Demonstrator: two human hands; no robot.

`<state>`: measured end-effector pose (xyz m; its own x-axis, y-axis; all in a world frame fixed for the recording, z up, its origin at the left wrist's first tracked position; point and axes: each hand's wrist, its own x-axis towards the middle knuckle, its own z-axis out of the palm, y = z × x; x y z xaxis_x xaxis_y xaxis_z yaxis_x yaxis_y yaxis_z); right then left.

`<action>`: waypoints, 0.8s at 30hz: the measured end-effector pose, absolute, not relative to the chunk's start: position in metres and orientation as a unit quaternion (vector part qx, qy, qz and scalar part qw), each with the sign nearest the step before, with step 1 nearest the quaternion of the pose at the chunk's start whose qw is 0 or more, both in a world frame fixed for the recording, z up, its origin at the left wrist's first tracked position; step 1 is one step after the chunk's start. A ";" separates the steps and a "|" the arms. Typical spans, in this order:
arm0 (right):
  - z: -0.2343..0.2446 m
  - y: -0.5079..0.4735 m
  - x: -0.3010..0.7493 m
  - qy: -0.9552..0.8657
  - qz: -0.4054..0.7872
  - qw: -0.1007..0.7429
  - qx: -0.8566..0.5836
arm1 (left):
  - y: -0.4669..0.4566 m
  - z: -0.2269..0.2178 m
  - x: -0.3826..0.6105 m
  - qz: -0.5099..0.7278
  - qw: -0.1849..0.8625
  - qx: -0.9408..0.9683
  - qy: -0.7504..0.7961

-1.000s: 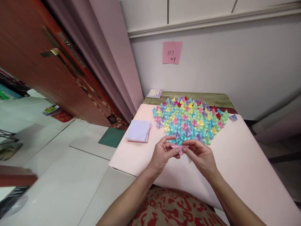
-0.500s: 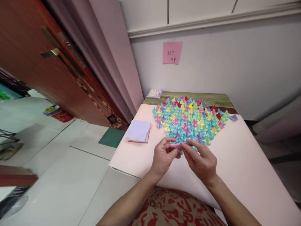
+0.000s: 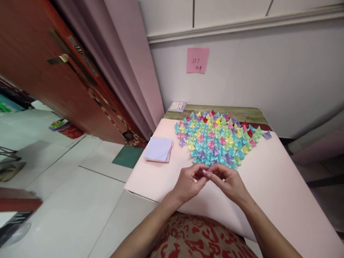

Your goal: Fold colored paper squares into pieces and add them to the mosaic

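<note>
Between the fingertips of both hands is a small folded piece of pink paper, mostly covered by the fingers. My left hand pinches it from the left, and my right hand grips it from the right. Just beyond the fingers spreads a dense group of folded paper pieces in blue, green, yellow, pink, red and purple, each with pointed corners. To the left of my hands lies a stack of square paper sheets with a lilac one on top.
A pale pink cover lies over the table. Small printed packs sit at its far left corner, and a lone purple folded piece at the right. A pink note is stuck on the wall; a wooden door stands left.
Both hands have come slightly lower and closer together. The pink paper, seen before as a narrow strip between them, now shows only as a small compact bit at the fingertips.
</note>
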<state>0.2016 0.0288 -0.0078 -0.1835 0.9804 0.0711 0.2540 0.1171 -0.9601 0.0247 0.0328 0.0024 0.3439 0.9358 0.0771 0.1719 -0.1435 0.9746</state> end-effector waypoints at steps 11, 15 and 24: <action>-0.003 0.032 0.198 -0.535 0.535 0.450 -0.475 | 0.045 0.006 0.022 0.417 0.658 0.489 0.393; -0.008 0.032 0.195 -0.525 0.535 0.462 -0.474 | 0.046 0.004 0.025 0.434 0.651 0.477 0.400; -0.011 0.034 0.192 -0.521 0.538 0.470 -0.467 | 0.050 0.005 0.025 0.446 0.652 0.456 0.411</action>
<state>0.1916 0.0335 -0.0108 -0.1219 0.9925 -0.0126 -0.0189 -0.0150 -0.9997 0.0252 0.0500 0.0048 0.2648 0.9556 -0.1295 -0.2067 0.1874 0.9603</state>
